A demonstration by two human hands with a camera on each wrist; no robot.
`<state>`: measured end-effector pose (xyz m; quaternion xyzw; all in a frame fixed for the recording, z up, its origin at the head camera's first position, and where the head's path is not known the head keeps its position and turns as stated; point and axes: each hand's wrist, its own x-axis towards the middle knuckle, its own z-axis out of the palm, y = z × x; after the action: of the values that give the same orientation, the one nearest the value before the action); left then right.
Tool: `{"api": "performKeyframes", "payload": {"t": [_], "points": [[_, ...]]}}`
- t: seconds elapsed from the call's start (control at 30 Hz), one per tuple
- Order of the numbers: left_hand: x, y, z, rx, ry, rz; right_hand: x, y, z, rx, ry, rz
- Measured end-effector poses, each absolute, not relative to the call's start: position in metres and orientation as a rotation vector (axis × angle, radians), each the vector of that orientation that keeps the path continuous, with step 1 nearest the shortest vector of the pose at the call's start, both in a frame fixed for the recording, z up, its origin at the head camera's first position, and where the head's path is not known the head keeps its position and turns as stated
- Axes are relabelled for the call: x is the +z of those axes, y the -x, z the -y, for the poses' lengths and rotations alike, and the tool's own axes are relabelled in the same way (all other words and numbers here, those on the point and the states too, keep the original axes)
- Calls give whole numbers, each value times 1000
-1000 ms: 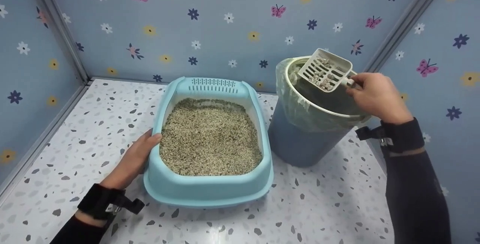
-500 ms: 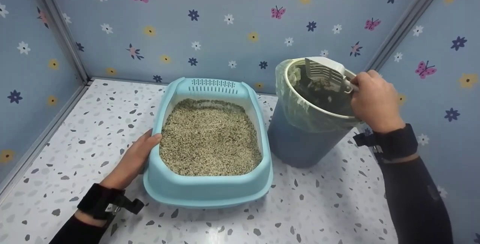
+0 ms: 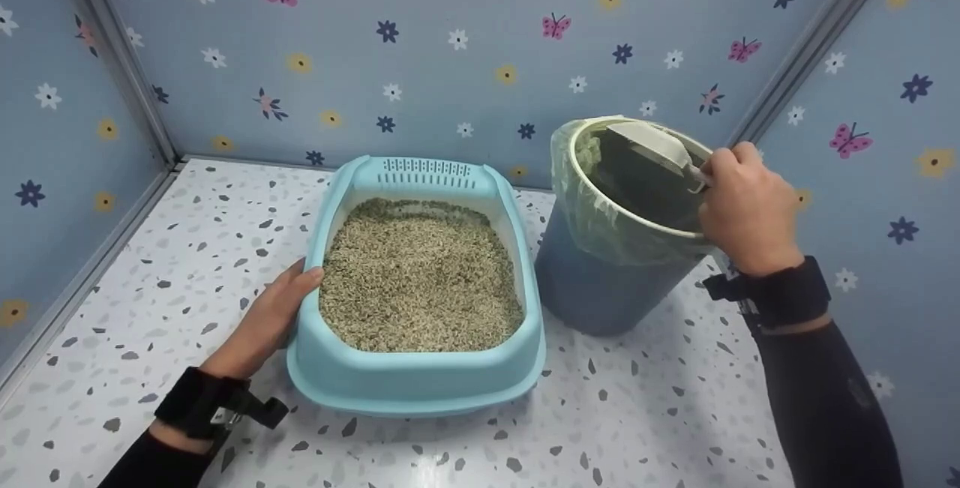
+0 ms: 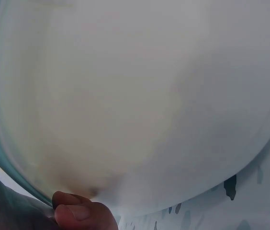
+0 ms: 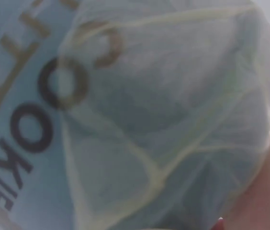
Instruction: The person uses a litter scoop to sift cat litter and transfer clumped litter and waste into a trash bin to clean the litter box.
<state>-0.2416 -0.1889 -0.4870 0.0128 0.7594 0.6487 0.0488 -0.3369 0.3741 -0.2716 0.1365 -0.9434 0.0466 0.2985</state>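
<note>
A light blue litter box (image 3: 416, 383) full of grainy tan litter (image 3: 424, 282) stands on the floor. My left hand (image 3: 274, 304) grips its left rim, thumb over the edge; the left wrist view shows fingertips (image 4: 89, 213) against the box's pale wall. My right hand (image 3: 750, 207) holds a white slotted litter scoop (image 3: 652, 145) by the handle. The scoop is tipped over inside the mouth of a blue bin (image 3: 600, 293), its back facing up. No clumps show on it; its inner face is hidden.
A translucent bag (image 3: 600, 226) lines the bin and folds over its outside under a pale rim ring (image 3: 637, 217). The bin stands right of the box. Flowered wall panels (image 3: 450, 61) enclose the speckled floor (image 3: 187, 263) at the back and both sides.
The right hand has turned the scoop over and lowered it into the bin's mouth; the clumps it carried have dropped out of sight. The left hand and box have stayed put.
</note>
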Motion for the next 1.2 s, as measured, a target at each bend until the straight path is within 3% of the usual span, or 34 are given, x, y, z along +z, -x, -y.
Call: {"api": "performKeyframes", "payload": {"t": [0.7, 1.2], "points": [[-487, 241, 189, 1952, -4, -2328, -256, 315, -342, 531, -439, 2542], [-486, 241, 188, 2005, -18, -2288, -280, 296, -264, 529, -761, 2640]]}}
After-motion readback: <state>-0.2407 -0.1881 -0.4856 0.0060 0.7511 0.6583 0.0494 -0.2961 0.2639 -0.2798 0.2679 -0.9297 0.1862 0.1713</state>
